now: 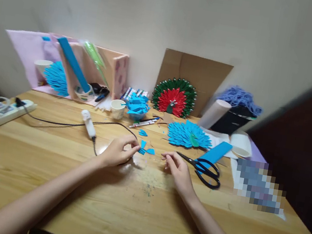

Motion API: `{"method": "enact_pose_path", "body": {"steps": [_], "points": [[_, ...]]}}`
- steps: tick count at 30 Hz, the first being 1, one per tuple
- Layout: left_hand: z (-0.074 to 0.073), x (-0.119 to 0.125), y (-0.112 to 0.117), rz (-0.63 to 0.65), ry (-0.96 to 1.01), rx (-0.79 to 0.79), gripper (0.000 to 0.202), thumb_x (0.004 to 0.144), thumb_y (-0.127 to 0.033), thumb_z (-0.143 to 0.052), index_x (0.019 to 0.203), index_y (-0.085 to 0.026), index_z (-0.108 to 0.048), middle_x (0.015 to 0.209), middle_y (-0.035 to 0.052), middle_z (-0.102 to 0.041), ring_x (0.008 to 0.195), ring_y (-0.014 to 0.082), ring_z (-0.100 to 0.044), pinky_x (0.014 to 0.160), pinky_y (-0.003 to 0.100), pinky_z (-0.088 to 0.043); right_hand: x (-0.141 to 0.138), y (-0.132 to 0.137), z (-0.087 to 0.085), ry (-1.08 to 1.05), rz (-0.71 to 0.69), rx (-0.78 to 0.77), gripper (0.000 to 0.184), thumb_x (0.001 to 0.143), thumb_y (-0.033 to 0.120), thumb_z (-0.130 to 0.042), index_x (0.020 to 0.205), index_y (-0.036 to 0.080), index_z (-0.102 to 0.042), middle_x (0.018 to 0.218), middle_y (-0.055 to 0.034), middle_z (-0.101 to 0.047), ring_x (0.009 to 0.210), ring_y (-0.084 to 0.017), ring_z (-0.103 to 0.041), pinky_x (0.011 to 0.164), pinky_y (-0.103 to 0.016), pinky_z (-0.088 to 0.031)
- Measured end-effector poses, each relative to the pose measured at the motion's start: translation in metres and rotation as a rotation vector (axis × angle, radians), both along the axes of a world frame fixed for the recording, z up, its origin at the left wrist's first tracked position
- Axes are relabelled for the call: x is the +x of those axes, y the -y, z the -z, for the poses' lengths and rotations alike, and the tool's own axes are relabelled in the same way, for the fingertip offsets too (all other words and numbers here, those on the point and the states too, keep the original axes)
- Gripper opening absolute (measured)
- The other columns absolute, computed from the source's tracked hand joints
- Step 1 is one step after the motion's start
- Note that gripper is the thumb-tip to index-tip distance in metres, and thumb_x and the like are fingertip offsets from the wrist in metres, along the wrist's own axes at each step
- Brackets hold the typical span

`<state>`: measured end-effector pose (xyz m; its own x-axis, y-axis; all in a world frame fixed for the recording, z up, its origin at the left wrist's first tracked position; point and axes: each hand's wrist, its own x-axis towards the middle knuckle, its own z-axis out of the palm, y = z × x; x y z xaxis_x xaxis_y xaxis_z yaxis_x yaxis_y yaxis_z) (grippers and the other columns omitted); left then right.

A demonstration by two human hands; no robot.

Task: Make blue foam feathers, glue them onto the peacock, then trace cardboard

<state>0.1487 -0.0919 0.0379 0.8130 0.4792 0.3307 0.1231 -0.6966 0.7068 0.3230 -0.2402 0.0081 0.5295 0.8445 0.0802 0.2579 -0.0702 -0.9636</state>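
Observation:
My left hand (120, 151) is in a pinch at the edge of a small fringed blue paper piece (142, 151). Beside it lie other cut blue paper pieces (150, 151), with one more blue piece (143, 133) a little farther back. My right hand (178, 172) hovers over the table to the right, its thumb and fingers drawn together; whatever is between them is too small to make out. Black-handled scissors (208, 173) rest just right of that hand, partly over a blue paper strip (215, 155).
Behind stand a blue paper-feather fan (187, 134), a red and green peacock (173, 100), a bowl of blue scraps (137, 108) and a paper cup (117, 109). A glue gun (88, 123) with its cord lies left, near a power strip (0, 119).

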Motion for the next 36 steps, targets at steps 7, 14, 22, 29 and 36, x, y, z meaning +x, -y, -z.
{"method": "enact_pose_path", "body": {"steps": [7,14,22,29,36], "points": [[0.004,-0.135,-0.037,-0.275,0.073,0.109,0.020,0.082,-0.031,-0.052,0.068,-0.018,-0.059,0.068,0.0038,-0.061,0.068,0.0154,-0.055,0.068,0.028,-0.043,-0.075,-0.094,-0.001,0.170,-0.333,-0.048,0.022,0.080,0.033,-0.049,0.094,0.018,-0.056,0.089,-0.0058,-0.060,0.070,-0.016,-0.058,0.061,-0.029,-0.047],[0.019,-0.166,-0.093,-0.949,0.342,-0.188,0.027,0.079,-0.039,-0.051,0.077,-0.015,-0.063,0.076,0.0065,-0.068,0.073,0.0177,-0.063,0.069,0.027,-0.047,-0.166,-0.199,0.000,0.428,-0.361,0.020,0.027,0.071,0.031,-0.062,0.092,0.016,-0.056,0.096,-0.0120,-0.059,0.091,-0.024,-0.054,0.080,-0.037,-0.042],[0.029,-0.161,-0.137,-0.977,0.212,-0.266,0.023,0.073,-0.034,-0.059,0.070,-0.014,-0.070,0.076,0.0078,-0.072,0.074,0.0207,-0.065,0.069,0.029,-0.047,-0.167,-0.211,0.009,0.316,-0.354,-0.010,0.021,0.084,0.034,-0.042,0.085,0.018,-0.056,0.077,-0.0062,-0.062,0.071,-0.021,-0.057,0.066,-0.031,-0.042],[0.036,-0.160,-0.130,-0.922,0.165,-0.345,0.028,0.071,-0.037,-0.061,0.076,-0.011,-0.072,0.078,0.0092,-0.072,0.073,0.0197,-0.064,0.065,0.026,-0.046,-0.146,-0.164,0.022,0.025,-0.426,0.071,0.032,0.084,0.046,-0.045,0.083,0.016,-0.056,0.069,-0.0020,-0.059,0.061,-0.016,-0.054,0.059,-0.027,-0.043],[0.041,-0.153,-0.123,-0.870,0.120,-0.398,0.030,0.069,-0.039,-0.062,0.077,-0.011,-0.071,0.069,0.0066,-0.070,0.051,0.0134,-0.057,0.046,0.022,-0.041,-0.147,-0.163,0.023,0.137,-0.516,0.049,0.030,0.085,0.043,-0.045,0.080,0.016,-0.057,0.065,-0.0001,-0.057,0.059,-0.015,-0.052,0.057,-0.025,-0.040]]}}
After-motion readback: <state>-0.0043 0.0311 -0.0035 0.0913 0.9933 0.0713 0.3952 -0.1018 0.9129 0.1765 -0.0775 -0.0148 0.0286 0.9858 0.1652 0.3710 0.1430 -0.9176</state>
